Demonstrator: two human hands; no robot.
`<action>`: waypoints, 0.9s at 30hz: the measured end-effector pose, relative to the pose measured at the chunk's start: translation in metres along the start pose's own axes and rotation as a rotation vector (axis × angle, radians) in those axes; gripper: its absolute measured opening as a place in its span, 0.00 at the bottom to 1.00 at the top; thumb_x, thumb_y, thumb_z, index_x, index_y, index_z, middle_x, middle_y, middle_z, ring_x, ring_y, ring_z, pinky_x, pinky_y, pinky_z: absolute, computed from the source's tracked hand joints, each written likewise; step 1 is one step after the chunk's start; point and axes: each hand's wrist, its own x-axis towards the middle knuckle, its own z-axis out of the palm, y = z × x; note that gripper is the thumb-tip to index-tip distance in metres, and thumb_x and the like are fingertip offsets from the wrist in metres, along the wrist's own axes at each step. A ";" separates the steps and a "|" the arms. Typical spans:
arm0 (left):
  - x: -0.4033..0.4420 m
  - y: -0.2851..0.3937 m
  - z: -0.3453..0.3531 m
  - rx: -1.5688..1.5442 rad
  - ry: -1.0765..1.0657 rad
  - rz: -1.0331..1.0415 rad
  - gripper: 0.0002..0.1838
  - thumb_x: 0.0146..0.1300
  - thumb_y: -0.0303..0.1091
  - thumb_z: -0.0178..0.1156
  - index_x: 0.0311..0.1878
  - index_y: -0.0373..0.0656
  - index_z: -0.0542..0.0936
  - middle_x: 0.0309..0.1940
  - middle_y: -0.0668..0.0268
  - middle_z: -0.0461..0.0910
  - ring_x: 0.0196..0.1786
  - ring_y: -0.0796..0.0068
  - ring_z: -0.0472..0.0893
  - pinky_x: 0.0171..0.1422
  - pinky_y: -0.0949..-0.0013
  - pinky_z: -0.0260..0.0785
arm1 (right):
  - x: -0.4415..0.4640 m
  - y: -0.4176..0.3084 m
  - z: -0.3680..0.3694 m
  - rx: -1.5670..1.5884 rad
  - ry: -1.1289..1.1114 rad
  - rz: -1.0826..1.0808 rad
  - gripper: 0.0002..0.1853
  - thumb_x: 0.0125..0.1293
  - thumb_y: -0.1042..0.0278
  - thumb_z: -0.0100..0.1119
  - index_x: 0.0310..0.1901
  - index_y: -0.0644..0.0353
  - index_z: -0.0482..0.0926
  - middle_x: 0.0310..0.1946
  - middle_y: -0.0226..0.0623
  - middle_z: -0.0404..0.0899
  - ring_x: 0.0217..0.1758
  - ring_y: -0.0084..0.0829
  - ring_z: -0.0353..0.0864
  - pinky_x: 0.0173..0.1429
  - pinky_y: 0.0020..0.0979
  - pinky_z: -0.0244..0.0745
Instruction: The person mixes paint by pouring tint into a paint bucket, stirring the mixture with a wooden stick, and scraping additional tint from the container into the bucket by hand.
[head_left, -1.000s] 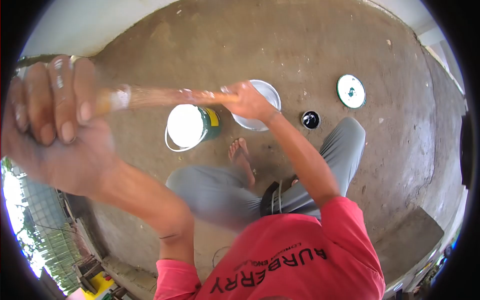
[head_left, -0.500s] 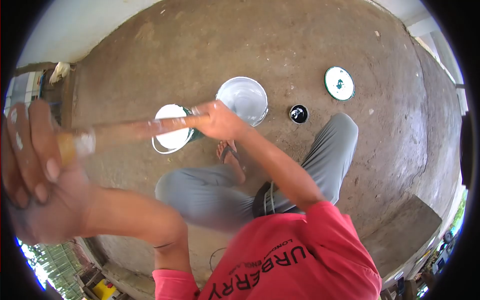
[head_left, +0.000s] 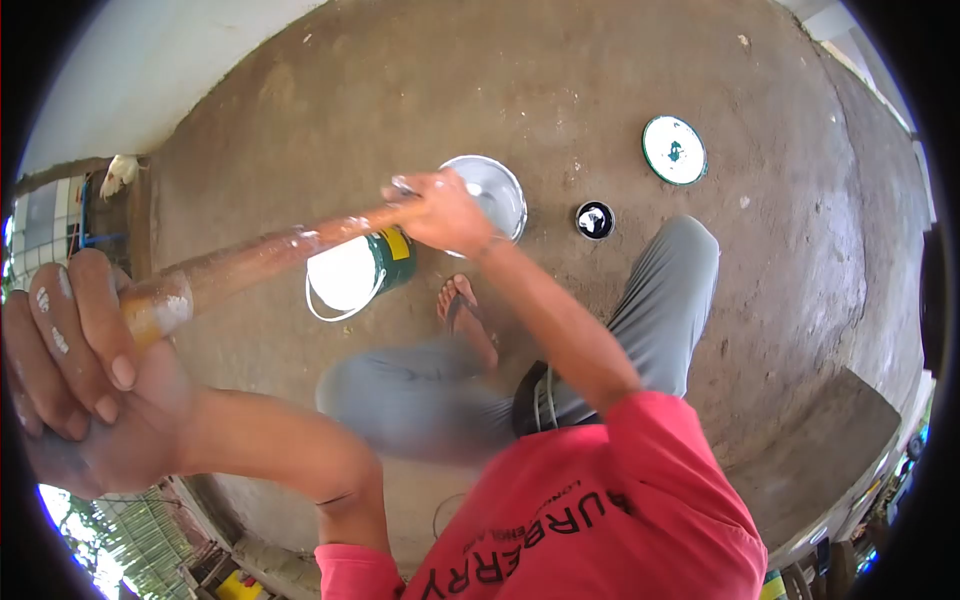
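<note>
Head view, item one: which piece is in hand?

"One pole (head_left: 255,252), wooden in look, smeared with white, thick end at the left of the frame, thin end near the upper centre."

"Holder of the thick end?"

"Left hand (head_left: 85,375), one, large and close to the camera: fingers curled round the pole, white flecks on them. Whatever lies beyond that fist is hidden."

"Holder of the thin end?"

"Right hand (head_left: 450,212), one, farther from the camera: fingers closed on the pole, the exact wrap of each finger too blurred to tell."

"Long axis?"

"Slanted, from the left hand at the left edge, up and rightward to the right hand. Most of the visible shaft lies between the two grips, rightward of the left fingers and leftward of the right ones. Its thick part is nearer the left hand."

"Items about it?"

"Green bucket (head_left: 400,262), one, just below the thin part in the frame, its round face white; lid or contents, cannot tell. Pale basin (head_left: 497,192), one, partly behind the right hand. Small tin (head_left: 595,220), one, dark inside, right of the basin. White disc (head_left: 674,150), one, green-rimmed, upper right."

"Support?"

"Brown floor (head_left: 560,320), under all four vessels and disc entries. Sandalled foot (head_left: 458,300), one, just below the basin in the frame."
</note>
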 end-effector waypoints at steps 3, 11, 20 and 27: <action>0.003 0.022 -0.007 0.097 -0.002 -0.015 0.18 0.53 0.31 0.51 0.14 0.56 0.56 0.09 0.74 0.56 0.15 0.81 0.56 0.25 0.76 0.55 | 0.001 -0.013 0.022 0.104 -0.003 -0.011 0.12 0.53 0.65 0.63 0.40 0.52 0.87 0.29 0.52 0.84 0.33 0.53 0.85 0.39 0.44 0.82; 0.009 0.014 0.003 -0.239 -0.085 -0.171 0.14 0.56 0.32 0.47 0.17 0.55 0.58 0.11 0.75 0.53 0.16 0.81 0.55 0.35 0.73 0.55 | 0.011 -0.009 0.001 0.133 0.075 0.081 0.07 0.55 0.69 0.64 0.34 0.62 0.84 0.28 0.53 0.82 0.33 0.56 0.82 0.35 0.44 0.78; 0.018 0.009 -0.009 0.078 0.021 -0.071 0.11 0.54 0.32 0.50 0.19 0.53 0.62 0.12 0.72 0.55 0.18 0.80 0.58 0.34 0.72 0.59 | 0.018 0.002 -0.005 -0.016 -0.018 0.007 0.12 0.56 0.67 0.63 0.40 0.63 0.85 0.33 0.54 0.84 0.36 0.58 0.82 0.41 0.44 0.80; 0.054 -0.037 0.006 0.241 0.013 -0.075 0.11 0.54 0.33 0.51 0.19 0.52 0.62 0.13 0.71 0.57 0.19 0.79 0.58 0.33 0.73 0.59 | 0.016 0.008 -0.044 0.107 -0.119 0.369 0.25 0.66 0.48 0.62 0.34 0.70 0.84 0.20 0.44 0.80 0.24 0.32 0.79 0.36 0.38 0.77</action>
